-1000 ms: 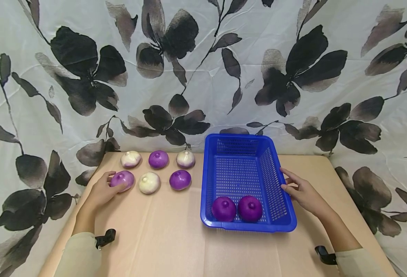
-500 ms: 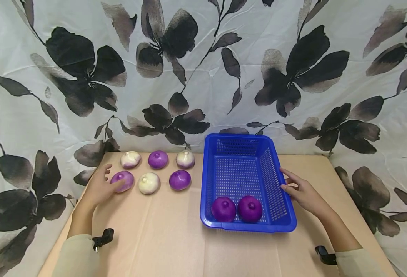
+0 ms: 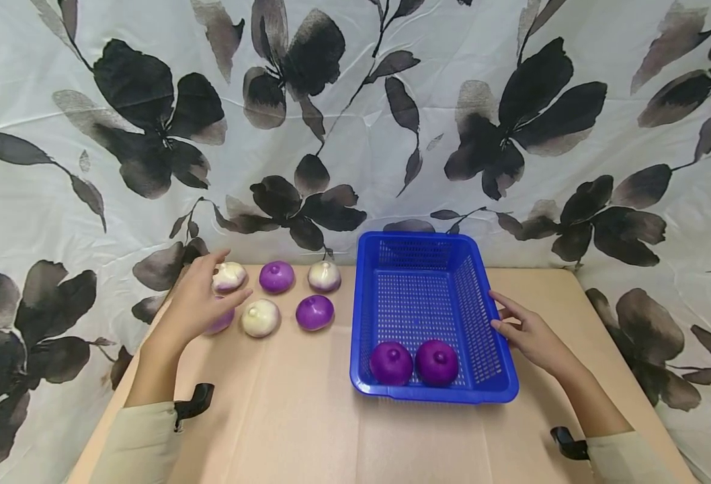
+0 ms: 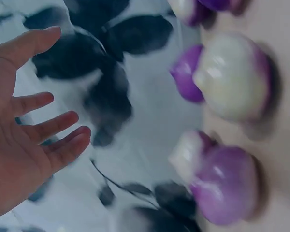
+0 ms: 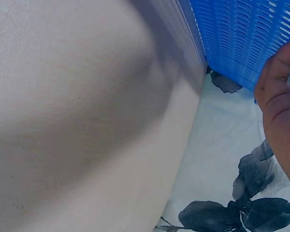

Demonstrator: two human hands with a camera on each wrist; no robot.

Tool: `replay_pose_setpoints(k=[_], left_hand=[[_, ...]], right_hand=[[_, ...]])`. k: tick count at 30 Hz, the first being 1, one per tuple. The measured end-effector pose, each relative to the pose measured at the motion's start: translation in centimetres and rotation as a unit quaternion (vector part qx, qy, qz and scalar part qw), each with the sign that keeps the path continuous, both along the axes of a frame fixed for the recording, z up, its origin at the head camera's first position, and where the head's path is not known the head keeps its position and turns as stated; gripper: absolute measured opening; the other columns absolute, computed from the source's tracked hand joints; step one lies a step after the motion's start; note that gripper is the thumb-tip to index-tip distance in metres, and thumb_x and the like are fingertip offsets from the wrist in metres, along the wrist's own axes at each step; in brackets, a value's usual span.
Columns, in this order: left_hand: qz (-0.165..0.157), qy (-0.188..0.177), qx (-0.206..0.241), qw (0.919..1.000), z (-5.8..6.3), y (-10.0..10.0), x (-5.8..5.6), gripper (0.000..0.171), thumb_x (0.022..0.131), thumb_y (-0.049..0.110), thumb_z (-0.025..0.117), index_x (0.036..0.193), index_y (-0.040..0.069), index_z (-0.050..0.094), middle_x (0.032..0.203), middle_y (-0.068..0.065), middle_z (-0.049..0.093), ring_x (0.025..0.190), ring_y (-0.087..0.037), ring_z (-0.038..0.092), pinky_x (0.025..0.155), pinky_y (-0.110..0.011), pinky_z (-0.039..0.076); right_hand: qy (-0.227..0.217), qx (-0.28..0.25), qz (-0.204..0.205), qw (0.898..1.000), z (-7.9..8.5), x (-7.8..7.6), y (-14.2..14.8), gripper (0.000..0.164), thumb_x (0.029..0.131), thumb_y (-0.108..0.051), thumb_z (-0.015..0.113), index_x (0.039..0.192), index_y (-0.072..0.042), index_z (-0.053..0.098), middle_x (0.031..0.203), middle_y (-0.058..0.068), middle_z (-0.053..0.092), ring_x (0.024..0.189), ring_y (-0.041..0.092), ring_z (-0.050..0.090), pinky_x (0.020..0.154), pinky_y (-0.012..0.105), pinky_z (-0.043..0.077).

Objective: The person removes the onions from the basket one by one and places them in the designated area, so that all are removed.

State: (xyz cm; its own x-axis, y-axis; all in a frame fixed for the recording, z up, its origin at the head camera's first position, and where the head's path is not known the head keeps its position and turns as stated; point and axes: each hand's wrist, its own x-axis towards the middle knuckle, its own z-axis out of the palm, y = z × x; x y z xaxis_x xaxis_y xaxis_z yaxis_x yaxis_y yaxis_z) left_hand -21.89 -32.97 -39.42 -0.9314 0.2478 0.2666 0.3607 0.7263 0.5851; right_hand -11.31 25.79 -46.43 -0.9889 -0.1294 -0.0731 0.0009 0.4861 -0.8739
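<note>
In the head view my left hand [image 3: 201,296] hovers over the left end of two rows of onions, fingers spread around nothing. It partly hides a purple onion [image 3: 221,323] and the white-and-purple onion [image 3: 230,277] behind it. The left wrist view shows the palm [image 4: 19,130] apart from the onions, with a purple onion [image 4: 227,186] and a white onion [image 4: 234,77] on the table. My right hand [image 3: 533,338] pinches the right rim of a blue plastic basket [image 3: 434,396] between thumb and fingers. Two dark purple onions [image 3: 391,364] lie inside its near end.
Beside these stand a white onion [image 3: 261,318], a purple onion [image 3: 315,312], another purple onion [image 3: 277,277] and a white-and-purple onion [image 3: 324,276]. A floral cloth [image 3: 392,134] hangs behind the light wooden table [image 3: 307,417].
My left hand has let go of the front-left purple onion, drawn back from it, then moved up and right over it toward the back-left onion. The right hand and basket have stayed put.
</note>
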Motion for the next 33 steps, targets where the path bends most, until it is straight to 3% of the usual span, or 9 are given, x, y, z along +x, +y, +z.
replay_pose_setpoints(k=[11,18,25,33], left_hand=[[-0.103,0.042,-0.018,0.9936,4.6,6.0,2.5,0.086,0.085,0.032,0.085,0.157,0.015,0.041,0.153,-0.013,0.048,0.142,-0.034,0.043,0.116,-0.059,0.037],[-0.178,0.081,-0.036,0.9799,6.5,11.1,2.8,0.084,0.085,0.037,0.085,0.154,0.014,0.044,0.150,-0.009,0.050,0.140,-0.029,0.048,0.116,-0.054,0.042],[-0.261,0.067,-0.032,0.9624,6.6,16.5,2.1,0.081,0.084,0.037,0.085,0.152,0.013,0.048,0.149,-0.007,0.053,0.134,-0.025,0.056,0.112,-0.048,0.047],[-0.330,-0.017,-0.060,0.9417,4.9,22.0,1.8,0.084,0.084,0.040,0.086,0.154,0.014,0.047,0.150,-0.006,0.055,0.131,-0.023,0.060,0.111,-0.041,0.049]], right_hand=[[0.000,-0.004,0.004,1.000,-0.6,0.4,0.1,0.064,0.107,-0.010,0.056,0.163,-0.004,0.026,0.119,0.029,0.055,0.088,0.012,0.068,0.072,0.028,0.063],[0.005,0.002,0.004,1.000,-0.8,0.6,0.3,0.064,0.107,-0.011,0.056,0.163,-0.004,0.026,0.119,0.029,0.056,0.088,0.013,0.068,0.071,0.028,0.063],[0.012,-0.001,0.009,1.000,-0.9,0.8,0.6,0.064,0.107,-0.011,0.056,0.163,-0.003,0.026,0.118,0.029,0.055,0.088,0.012,0.068,0.071,0.029,0.063],[0.016,-0.004,0.013,1.000,-1.0,1.0,0.7,0.064,0.107,-0.011,0.056,0.163,-0.005,0.026,0.119,0.029,0.055,0.090,0.015,0.070,0.073,0.030,0.063]])
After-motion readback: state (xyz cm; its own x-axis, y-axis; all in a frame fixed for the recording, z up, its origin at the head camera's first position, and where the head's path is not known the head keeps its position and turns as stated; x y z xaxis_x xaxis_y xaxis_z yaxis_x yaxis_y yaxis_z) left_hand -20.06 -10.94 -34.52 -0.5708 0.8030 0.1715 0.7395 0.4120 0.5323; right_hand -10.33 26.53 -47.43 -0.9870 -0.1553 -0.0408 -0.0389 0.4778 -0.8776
